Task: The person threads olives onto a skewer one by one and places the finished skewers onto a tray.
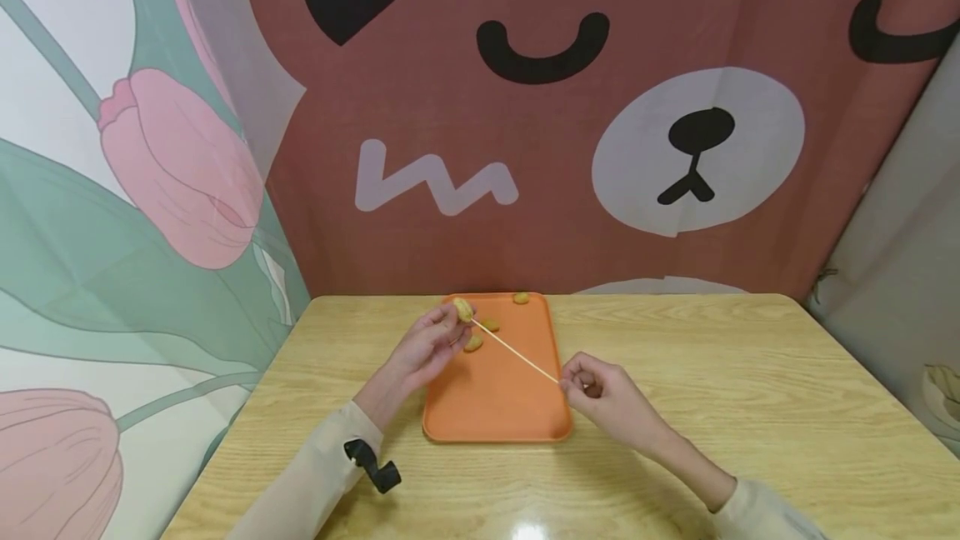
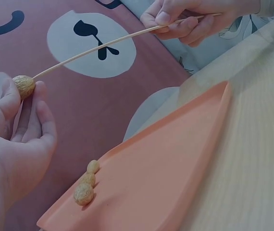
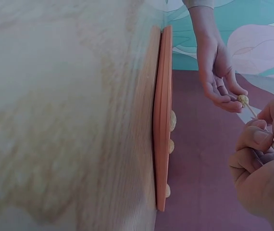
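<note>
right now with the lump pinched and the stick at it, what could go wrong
The thin stick meets the tan lump close to the fingertips of the left hand, so a slip might prick them. The lump is held up off the orange tray, so a loosened pinch could drop it. The right hand grips the stick far from the lump, so hard pushing might snap it.

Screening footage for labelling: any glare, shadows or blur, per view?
Head: white glare on the pale wood-grain table at the bottom edge, soft shadow on the orange rectangular tray; left wrist: dimmer, soft shadow beside the tan, wrinkled peanut-like pieces, thin pale wooden stick reads clearly; right wrist: nearby table surface looks blurred.
</note>
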The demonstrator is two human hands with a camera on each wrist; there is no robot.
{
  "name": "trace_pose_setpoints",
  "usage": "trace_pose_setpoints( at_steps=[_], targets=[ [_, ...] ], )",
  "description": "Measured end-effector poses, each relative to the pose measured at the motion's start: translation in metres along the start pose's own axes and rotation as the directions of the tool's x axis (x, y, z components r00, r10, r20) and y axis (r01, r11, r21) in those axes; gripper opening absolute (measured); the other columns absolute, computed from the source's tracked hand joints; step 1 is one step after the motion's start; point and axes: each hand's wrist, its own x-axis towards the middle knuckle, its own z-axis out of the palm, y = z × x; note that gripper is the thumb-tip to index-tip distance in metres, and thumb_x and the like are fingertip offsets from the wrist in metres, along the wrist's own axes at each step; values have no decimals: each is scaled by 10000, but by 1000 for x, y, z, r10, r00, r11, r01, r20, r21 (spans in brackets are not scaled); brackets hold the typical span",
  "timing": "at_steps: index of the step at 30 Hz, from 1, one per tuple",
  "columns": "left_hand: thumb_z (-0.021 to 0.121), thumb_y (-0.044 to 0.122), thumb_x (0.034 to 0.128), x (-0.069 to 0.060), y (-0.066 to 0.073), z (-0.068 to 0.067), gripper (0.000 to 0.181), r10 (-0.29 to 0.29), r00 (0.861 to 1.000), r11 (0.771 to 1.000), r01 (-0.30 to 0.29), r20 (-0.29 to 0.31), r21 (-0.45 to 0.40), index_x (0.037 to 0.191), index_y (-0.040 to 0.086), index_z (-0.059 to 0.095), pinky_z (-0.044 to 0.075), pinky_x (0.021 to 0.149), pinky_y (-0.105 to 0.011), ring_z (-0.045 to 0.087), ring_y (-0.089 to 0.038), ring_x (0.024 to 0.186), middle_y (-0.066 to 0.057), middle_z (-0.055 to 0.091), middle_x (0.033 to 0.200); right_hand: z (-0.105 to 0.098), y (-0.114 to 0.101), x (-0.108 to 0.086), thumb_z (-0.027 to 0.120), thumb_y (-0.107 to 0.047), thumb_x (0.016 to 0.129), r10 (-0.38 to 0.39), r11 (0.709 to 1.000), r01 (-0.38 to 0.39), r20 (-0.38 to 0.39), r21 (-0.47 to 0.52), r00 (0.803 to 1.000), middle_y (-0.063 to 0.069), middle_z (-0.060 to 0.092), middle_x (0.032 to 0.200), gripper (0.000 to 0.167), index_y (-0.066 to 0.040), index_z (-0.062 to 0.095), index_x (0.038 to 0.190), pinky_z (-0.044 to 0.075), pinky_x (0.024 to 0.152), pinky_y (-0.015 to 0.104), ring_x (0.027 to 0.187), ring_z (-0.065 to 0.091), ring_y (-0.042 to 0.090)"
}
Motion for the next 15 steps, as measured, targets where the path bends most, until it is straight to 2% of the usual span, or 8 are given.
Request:
trace_pose_setpoints(
  at_steps=[4, 11, 15],
  targets=[
    [500, 128, 1066, -1, -1, 2, 215, 8, 1000, 1000, -8, -9, 28, 1037, 81, 708, 491, 936, -299, 618, -179, 1057, -82, 637, 1185, 1, -1, 0, 636, -32, 1004, 10, 1000, -10, 6, 6, 1000, -34, 573, 721, 134, -157, 632, 958, 349, 479, 218, 543, 408, 51],
    [562, 90, 1044, -2, -4, 11, 189, 38, 991, 984, -15, -126, 179, 1057, 74, 750, 536, 862, -281, 649, -178, 1009, -119, 684, 1159, 2, -2, 0, 657, -86, 1008, 13, 1000, -13, 28, -6, 1000, -10, 570, 718, 97, -146, 625, 940, 363, 477, 212, 546, 422, 46],
    [586, 82, 1031, -3, -6, 16, 178, 84, 982, 976, -46, -172, 211, 1080, 61, 756, 547, 875, -299, 667, -197, 1009, -137, 696, 1140, 3, -3, -1, 650, -92, 1011, 20, 1000, -20, 31, -1, 999, 12, 579, 733, 85, -140, 626, 945, 383, 486, 216, 563, 449, 57]
  ],
)
